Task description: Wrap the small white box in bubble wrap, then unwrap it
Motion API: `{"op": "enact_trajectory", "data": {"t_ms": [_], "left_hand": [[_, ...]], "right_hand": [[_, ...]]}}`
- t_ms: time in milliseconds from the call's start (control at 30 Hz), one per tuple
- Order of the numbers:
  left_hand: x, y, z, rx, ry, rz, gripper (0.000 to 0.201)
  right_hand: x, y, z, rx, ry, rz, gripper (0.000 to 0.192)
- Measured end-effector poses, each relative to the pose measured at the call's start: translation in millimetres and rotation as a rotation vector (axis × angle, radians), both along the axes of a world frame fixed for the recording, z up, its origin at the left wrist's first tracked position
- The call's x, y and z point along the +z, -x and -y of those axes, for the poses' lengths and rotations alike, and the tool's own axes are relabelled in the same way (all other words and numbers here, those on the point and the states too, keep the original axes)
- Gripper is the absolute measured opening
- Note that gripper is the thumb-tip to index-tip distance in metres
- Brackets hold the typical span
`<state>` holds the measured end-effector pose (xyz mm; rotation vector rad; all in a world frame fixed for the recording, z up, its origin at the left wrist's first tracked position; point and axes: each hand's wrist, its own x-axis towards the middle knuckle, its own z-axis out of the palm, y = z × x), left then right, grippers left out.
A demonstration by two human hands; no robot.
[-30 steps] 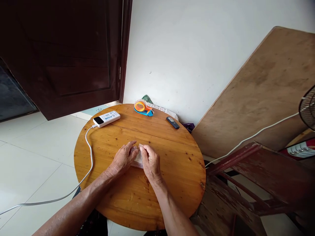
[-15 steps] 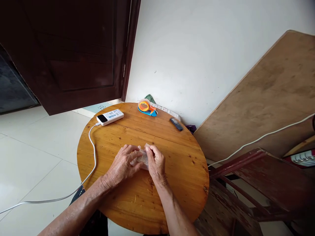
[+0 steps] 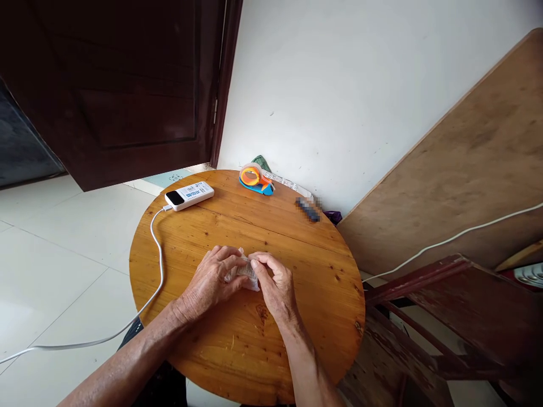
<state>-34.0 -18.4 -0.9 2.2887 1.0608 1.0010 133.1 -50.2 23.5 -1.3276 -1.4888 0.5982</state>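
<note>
Between my hands, at the middle of the round wooden table (image 3: pixel 186 232), lies a small item in clear plastic wrap (image 3: pixel 245 272); what is inside the wrap I cannot make out. My left hand (image 3: pixel 214 276) curves over its left side, thumb in front and fingers behind, gripping it. At the wrap's right edge, my right hand (image 3: pixel 275 282) is closed, thumb against forefinger, pinching the plastic there. The fingers cover much of the packet.
A white power bank (image 3: pixel 189 195) with a white cable (image 3: pixel 160 260) lies at the table's back left. An orange and blue tape dispenser (image 3: pixel 256 178) stands at the back, left of a blurred dark object (image 3: pixel 307 209). A red wooden chair (image 3: pixel 424 299) is on the right.
My right hand has shifted slightly right, and more of the wrap's right edge shows. The left hand keeps its hold. The whole view has moved a little.
</note>
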Motion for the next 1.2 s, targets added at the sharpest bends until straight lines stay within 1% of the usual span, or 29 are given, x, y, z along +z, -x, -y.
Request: {"op": "enact_trajectory", "data": {"t_ms": [100, 233, 267, 400, 467, 533, 600, 800, 967, 1200], "left_hand": [[0.1, 0.6, 0.7, -0.004, -0.01, 0.012, 0.02], [1.1, 0.9, 1.8, 0.004, -0.001, 0.027, 0.016], [1.4, 0.8, 2.1, 0.007, 0.005, 0.031, 0.019], [1.6, 0.1, 3.1, 0.007, 0.016, 0.024, 0.041], [0.4, -0.1, 3.0, -0.008, 0.012, 0.015, 0.04], [-1.4, 0.0, 2.3, -0.02, 0.007, 0.014, 0.032], [-3.3, 0.2, 1.7, -0.025, 0.002, 0.021, 0.028], [-4.7, 0.3, 1.6, -0.02, 0.003, 0.038, 0.027], [-4.1, 0.3, 1.8, -0.024, 0.008, 0.028, 0.028], [-3.4, 0.2, 0.6, -0.025, 0.011, 0.038, 0.029]], "right_hand": [[1.7, -2.1, 2.8, 0.047, -0.039, 0.051, 0.015], [-0.2, -3.6, 4.9, 0.04, -0.073, 0.194, 0.015], [-1.0, -3.9, 5.2, 0.03, -0.085, 0.238, 0.016], [-3.5, -4.4, 6.2, 0.015, -0.143, 0.356, 0.017], [-3.9, -4.5, 6.5, 0.015, -0.161, 0.379, 0.016], [-4.3, -4.4, 6.6, 0.01, -0.171, 0.392, 0.016], [-5.2, -4.3, 6.5, 0.003, -0.177, 0.4, 0.016], [-8.0, -2.9, 6.0, -0.008, -0.168, 0.364, 0.016], [-6.3, -2.6, 5.4, -0.028, -0.165, 0.335, 0.016], [0.9, -5.4, 6.9, 0.037, -0.12, 0.256, 0.015]]}}
